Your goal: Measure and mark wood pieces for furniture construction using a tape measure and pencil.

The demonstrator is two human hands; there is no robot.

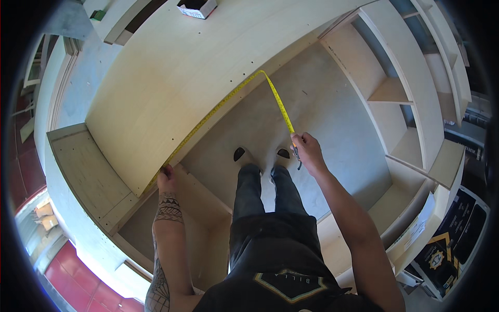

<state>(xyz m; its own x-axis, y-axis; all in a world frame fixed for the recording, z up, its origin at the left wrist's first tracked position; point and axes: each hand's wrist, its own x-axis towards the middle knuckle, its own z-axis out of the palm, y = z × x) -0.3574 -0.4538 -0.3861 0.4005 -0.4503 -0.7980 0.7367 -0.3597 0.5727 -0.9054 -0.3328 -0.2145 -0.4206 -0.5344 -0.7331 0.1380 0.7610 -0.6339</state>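
Note:
A yellow tape measure blade point(279, 105) runs along the near edge of a large pale wooden panel point(171, 88), kinks sharply near the panel's middle and drops toward my right side. At the panel's left end, my left hand point(166, 180) is closed, its fingers pinching the blade against the edge. My right hand point(310, 153) hangs over the gap in front of me, wrapped round the tape measure's case. Most of the case is hidden by my fingers; a dark clip or strap sticks out below. Small dark holes or screw heads dot the panel.
I stand on a grey floor point(332, 99), ringed by pale wooden cabinet parts. An open shelving unit point(387, 62) stands at the right. A small open box point(196, 7) sits on the panel's far side. Below my left forearm is an open compartment point(195, 213). A black printed package point(452, 244) is far right.

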